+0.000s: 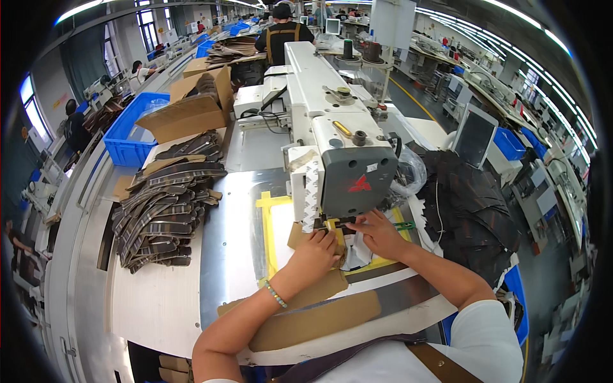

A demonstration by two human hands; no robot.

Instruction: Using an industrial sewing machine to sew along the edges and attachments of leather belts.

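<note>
My left hand (316, 258) rests at the front of a white sewing machine (357, 175), fingers bent together over a tan cardboard piece (297, 236) and yellow part at the needle area; what it grips is hidden. My right hand (377, 233) pinches a small dark piece (351, 223) there, to the right of my left. A green-handled tool (404, 225) lies beside my right hand. Yellow tape (265, 217) borders the work plate under both hands. Long brown cardboard strips (319, 316) lie between my forearms.
Striped curved pieces (163, 223) pile at left, near a blue crate (131, 143) and open carton (182, 118). Dark cut pieces (466, 217) heap at right, beside a screen (476, 134). A co-worker (281, 35) sits beyond the machine; other workstations line both sides.
</note>
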